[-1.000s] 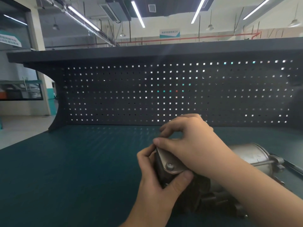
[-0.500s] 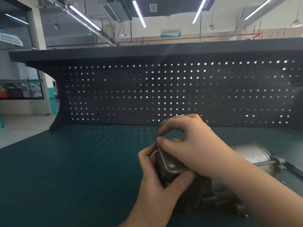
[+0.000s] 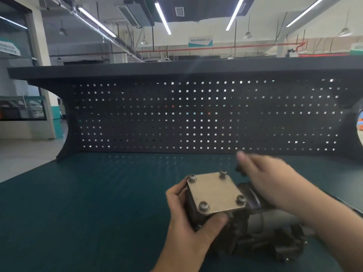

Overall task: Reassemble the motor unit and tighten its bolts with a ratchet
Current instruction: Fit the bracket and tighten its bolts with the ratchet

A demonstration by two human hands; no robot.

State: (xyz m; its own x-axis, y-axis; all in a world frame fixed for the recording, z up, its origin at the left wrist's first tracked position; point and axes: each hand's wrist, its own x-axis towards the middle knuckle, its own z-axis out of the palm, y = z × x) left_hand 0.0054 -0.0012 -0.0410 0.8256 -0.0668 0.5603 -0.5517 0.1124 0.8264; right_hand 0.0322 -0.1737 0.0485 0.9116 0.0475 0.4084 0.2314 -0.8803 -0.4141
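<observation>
The dark motor unit [image 3: 253,232] lies on the green bench mat [image 3: 88,203]. Its square metal cover plate [image 3: 215,191] faces up with a bolt [image 3: 203,205] standing in each corner. My left hand [image 3: 188,222] grips the plate end of the unit, thumb under the plate's front edge and fingers round its left side. My right hand [image 3: 263,177] hovers blurred above and to the right of the plate, off the unit. Whether it holds anything I cannot tell. No ratchet shows in this view.
A dark pegboard back wall [image 3: 196,114] with a shelf on top closes the far side of the bench. The mat's left edge runs diagonally at the left, with workshop floor beyond it.
My right hand has lifted off the cover plate and swung to the right, uncovering the plate and its corner bolts. My left hand still grips the unit. The view has shifted closer.
</observation>
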